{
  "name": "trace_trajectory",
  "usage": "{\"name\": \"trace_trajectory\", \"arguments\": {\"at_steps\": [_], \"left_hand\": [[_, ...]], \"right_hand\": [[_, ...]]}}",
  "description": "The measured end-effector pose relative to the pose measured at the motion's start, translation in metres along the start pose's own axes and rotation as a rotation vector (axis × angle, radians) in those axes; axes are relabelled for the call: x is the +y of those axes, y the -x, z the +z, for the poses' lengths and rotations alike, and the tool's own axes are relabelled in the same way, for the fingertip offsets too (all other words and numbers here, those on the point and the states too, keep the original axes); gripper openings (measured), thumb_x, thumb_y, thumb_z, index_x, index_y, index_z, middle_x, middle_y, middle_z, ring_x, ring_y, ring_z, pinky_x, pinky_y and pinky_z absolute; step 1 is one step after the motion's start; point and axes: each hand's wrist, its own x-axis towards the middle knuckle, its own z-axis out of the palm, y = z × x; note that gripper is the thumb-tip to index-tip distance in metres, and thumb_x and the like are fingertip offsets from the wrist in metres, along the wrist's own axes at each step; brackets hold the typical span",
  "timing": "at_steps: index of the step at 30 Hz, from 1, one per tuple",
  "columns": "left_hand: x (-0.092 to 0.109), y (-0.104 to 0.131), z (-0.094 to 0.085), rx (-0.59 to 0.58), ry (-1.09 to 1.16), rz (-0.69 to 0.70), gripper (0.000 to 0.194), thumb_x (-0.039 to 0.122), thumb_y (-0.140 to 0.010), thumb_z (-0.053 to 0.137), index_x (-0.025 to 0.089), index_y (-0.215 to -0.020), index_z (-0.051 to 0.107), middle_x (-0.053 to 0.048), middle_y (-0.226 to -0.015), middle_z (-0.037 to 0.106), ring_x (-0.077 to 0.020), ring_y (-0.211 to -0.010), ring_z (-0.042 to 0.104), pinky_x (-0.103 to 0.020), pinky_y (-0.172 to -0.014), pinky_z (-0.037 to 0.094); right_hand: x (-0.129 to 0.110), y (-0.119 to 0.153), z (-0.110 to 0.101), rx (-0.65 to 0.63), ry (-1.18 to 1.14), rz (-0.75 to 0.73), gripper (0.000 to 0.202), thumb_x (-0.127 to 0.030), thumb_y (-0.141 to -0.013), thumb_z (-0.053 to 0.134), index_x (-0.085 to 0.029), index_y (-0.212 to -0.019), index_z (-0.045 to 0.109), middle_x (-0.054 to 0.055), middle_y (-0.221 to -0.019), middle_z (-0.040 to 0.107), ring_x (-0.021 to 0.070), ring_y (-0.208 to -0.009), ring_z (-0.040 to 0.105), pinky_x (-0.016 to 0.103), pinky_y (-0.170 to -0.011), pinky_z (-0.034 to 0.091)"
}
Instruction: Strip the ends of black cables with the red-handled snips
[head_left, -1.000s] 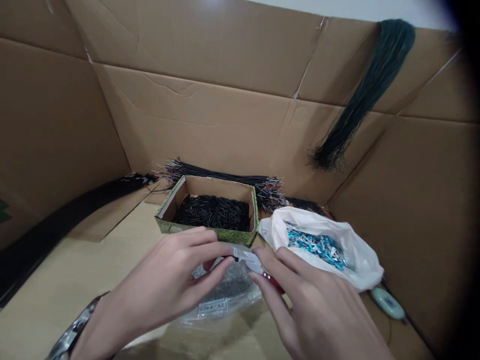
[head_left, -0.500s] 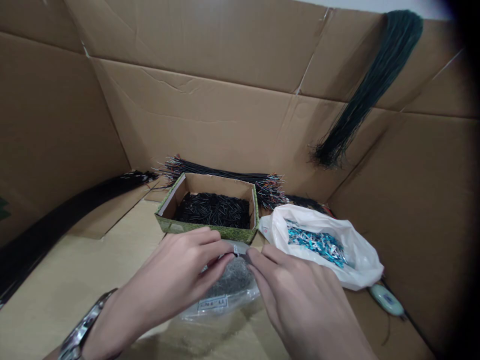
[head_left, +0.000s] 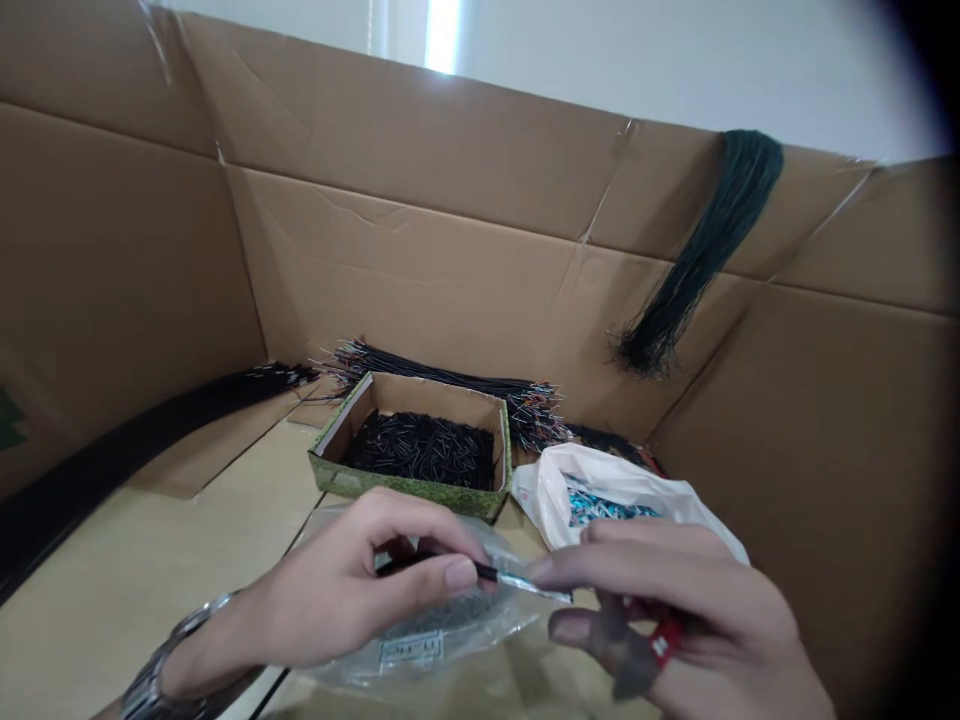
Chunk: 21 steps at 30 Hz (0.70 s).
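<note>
My left hand (head_left: 382,590) is closed, thumb and fingers pinching a thin black cable (head_left: 487,573). Silvery-blue foil (head_left: 529,585) covers the end that sticks out to the right. My right hand (head_left: 690,610) is at that foil end, index fingertip close to it or touching it, thumb lower and apart. Tucked in the curled right fingers is a small red object (head_left: 664,636) with a white mark, partly hidden; its kind is unclear. Beneath my left hand lies a clear plastic bag (head_left: 442,655) with a handwritten label and a greyish mass inside.
Behind my hands stands a green-sided box (head_left: 409,492) of short black tubes. A white bag (head_left: 551,490) of blue and silver foil scraps is at right. Bundled black cables (head_left: 442,365) lie behind; dark strands (head_left: 705,240) hang over the cardboard wall (head_left: 450,240).
My hands have moved apart from the pinch over the plastic bag. The foil-ended cable now shows in my left hand, the red object in my right. The view has tilted upward.
</note>
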Motion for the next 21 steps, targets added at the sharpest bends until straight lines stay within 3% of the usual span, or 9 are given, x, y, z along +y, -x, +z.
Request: {"name": "trace_trajectory", "arguments": {"at_steps": [3,8,10,13,17,21], "left_hand": [[0.004,0.002,0.002,-0.075,0.083,-0.037,0.017,0.027,-0.094,0.06,0.022,-0.09,0.077,0.0,-0.072,0.07,-0.0128,-0.061,0.057,-0.02,-0.054,0.046],[0.008,0.003,0.004,-0.102,0.251,-0.087,0.014,0.027,-0.093,0.061,0.02,-0.086,0.071,0.003,-0.063,0.06,-0.0108,-0.054,0.048,-0.02,-0.049,0.039],[0.007,0.005,0.005,-0.047,0.271,-0.094,0.015,0.03,-0.093,0.063,0.02,-0.083,0.066,0.003,-0.063,0.06,-0.0111,-0.055,0.05,-0.021,-0.051,0.04],[0.003,0.008,0.009,0.119,0.193,-0.033,0.016,0.034,-0.094,0.063,0.021,-0.084,0.064,0.003,-0.066,0.059,-0.0116,-0.057,0.05,-0.021,-0.051,0.04],[-0.005,0.008,0.014,0.387,-0.09,0.13,0.011,0.021,-0.096,0.061,0.022,-0.086,0.065,0.004,-0.069,0.059,-0.0103,-0.057,0.048,-0.02,-0.05,0.037],[-0.011,0.009,0.013,0.396,-0.316,0.303,0.019,0.007,-0.095,0.056,0.021,-0.103,0.065,0.002,-0.079,0.064,-0.0107,-0.066,0.057,-0.021,-0.059,0.044]], "right_hand": [[0.001,-0.006,0.01,-0.035,-0.062,-0.052,0.012,-0.015,-0.09,0.07,-0.02,-0.099,0.077,-0.004,-0.059,0.059,0.0102,-0.05,0.053,0.023,-0.047,0.037],[0.003,-0.009,0.021,0.117,-0.107,-0.067,0.004,-0.02,-0.087,0.075,-0.019,-0.089,0.078,-0.005,-0.054,0.054,0.0091,-0.046,0.047,0.023,-0.045,0.033],[0.002,-0.01,0.027,0.198,-0.085,-0.035,0.001,-0.02,-0.084,0.077,-0.02,-0.083,0.077,-0.005,-0.055,0.058,0.0091,-0.046,0.049,0.023,-0.046,0.036],[0.001,-0.015,0.042,0.343,-0.017,0.025,0.015,-0.017,-0.083,0.073,-0.021,-0.07,0.069,-0.005,-0.054,0.057,0.0097,-0.045,0.047,0.022,-0.045,0.036],[0.001,-0.018,0.069,0.448,0.173,0.006,0.018,-0.012,-0.085,0.062,-0.02,-0.069,0.061,-0.004,-0.053,0.052,0.0116,-0.044,0.045,0.024,-0.044,0.035],[-0.001,-0.015,0.085,0.486,0.34,-0.102,0.018,-0.005,-0.084,0.053,-0.018,-0.078,0.064,0.0,-0.059,0.059,0.0135,-0.048,0.051,0.026,-0.048,0.039]]}}
